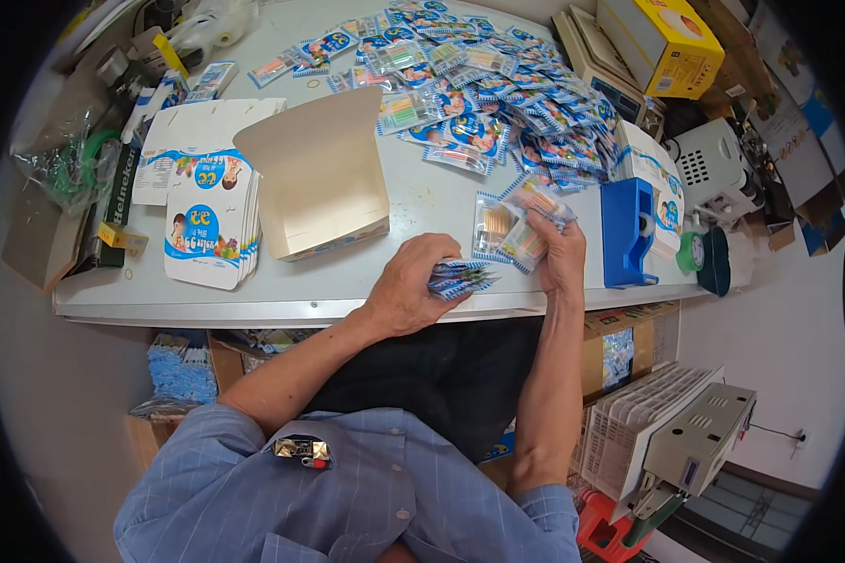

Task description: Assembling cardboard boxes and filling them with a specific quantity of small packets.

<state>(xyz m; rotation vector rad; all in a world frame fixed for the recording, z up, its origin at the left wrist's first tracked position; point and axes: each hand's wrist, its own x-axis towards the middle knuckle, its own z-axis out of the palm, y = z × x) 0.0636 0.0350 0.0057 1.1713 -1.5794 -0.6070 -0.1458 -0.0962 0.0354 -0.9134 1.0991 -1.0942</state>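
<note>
My left hand (pixel 411 289) is closed round a small stack of blue printed packets (pixel 462 279), held on edge near the front of the table. In my right hand (pixel 563 251) are a couple of clear-fronted packets (pixel 538 199) with coloured sticks inside, gripped between thumb and fingers. Another such packet (pixel 488 225) lies beside them, partly covered. An open carton (pixel 321 192), pale inside, stands left of my hands with its flap raised. Beyond my hands spreads a large heap of the same packets (pixel 535 113).
Flat printed cartons (pixel 207 230) are stacked at the left. A blue tape dispenser (pixel 626 235) stands right of my right hand, with green tape (pixel 690 251) beside it. A yellow box (pixel 662 47) sits at the back right. The table's front edge (pixel 300 311) runs under my forearms.
</note>
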